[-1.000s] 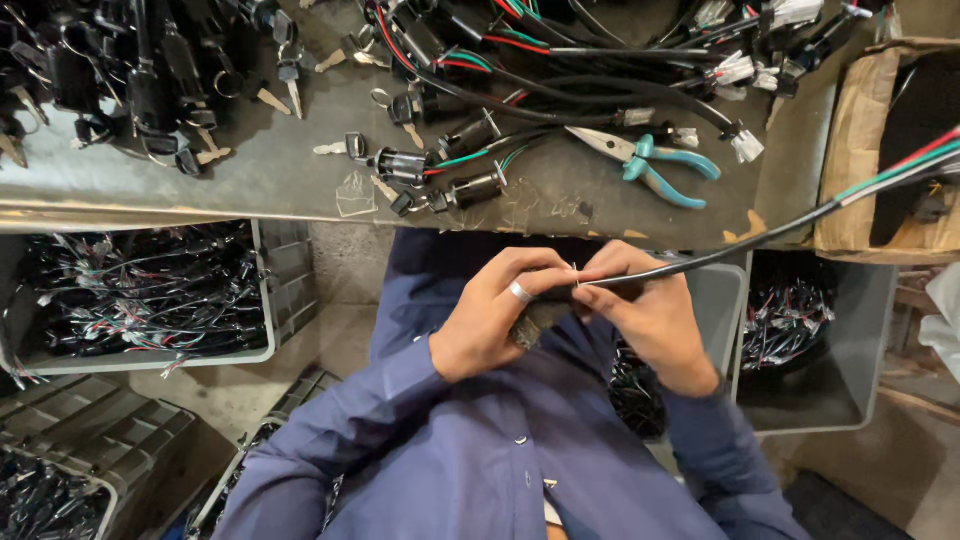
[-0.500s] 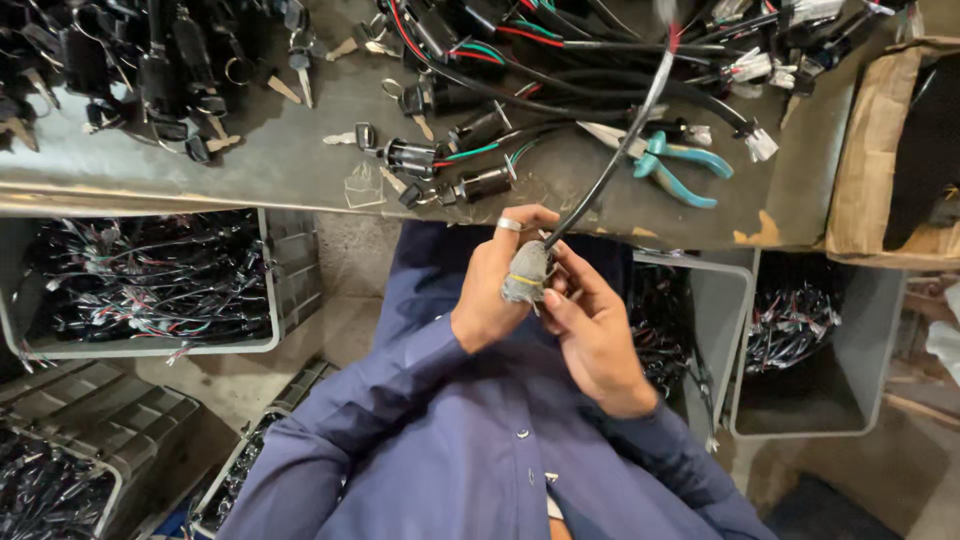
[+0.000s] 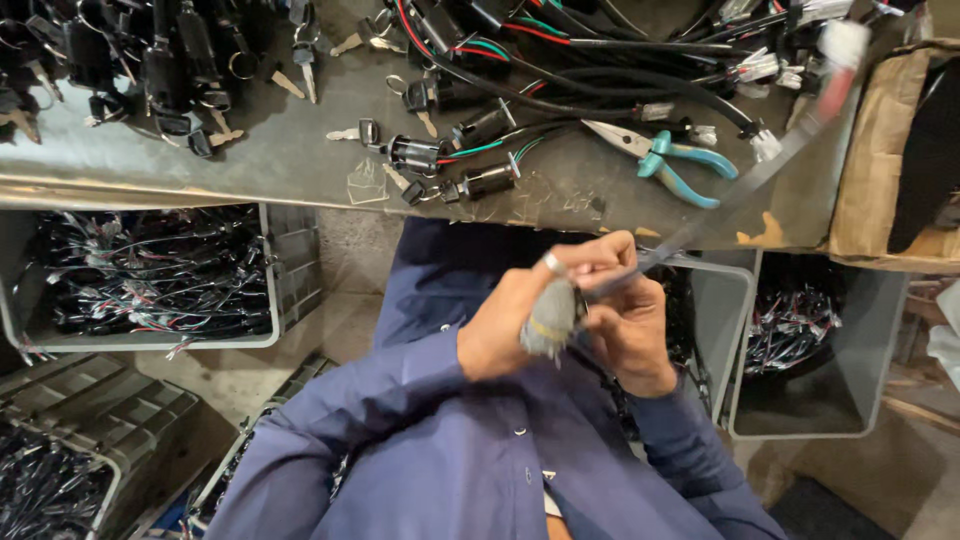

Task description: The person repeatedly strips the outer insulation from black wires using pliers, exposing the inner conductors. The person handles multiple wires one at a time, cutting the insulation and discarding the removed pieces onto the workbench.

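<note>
Cable assembly: a grey, blurred cylindrical part (image 3: 551,318) with a dark sheathed cable (image 3: 740,185) running from it up and to the right, ending in a white connector (image 3: 842,42) with coloured leads above the desk edge.
Where it is: held in front of the person's chest, below the near edge of the desk (image 3: 300,170), not resting on anything.
Left hand (image 3: 505,325): closed around the grey part, a ring on one finger; the grip reads as firm, though motion blur softens the detail.
Right hand (image 3: 630,335): just beside the left and touching the same part, fingers curled at the spot where the cable leaves it; whether it pinches the cable or the body, I cannot tell.
Desk: keys, small black lock cylinders (image 3: 470,180) with coloured wires, and teal-handled pliers (image 3: 680,165) lying untouched, well apart from the hands.
Bins: grey bins on the left (image 3: 150,275) and right (image 3: 800,340) hold tangles of wired pieces.
Progress: judging by the pictures, this piece is mid-handling; it is not yet laid down in a bin or on the desk, and many similar pieces lie around.
</note>
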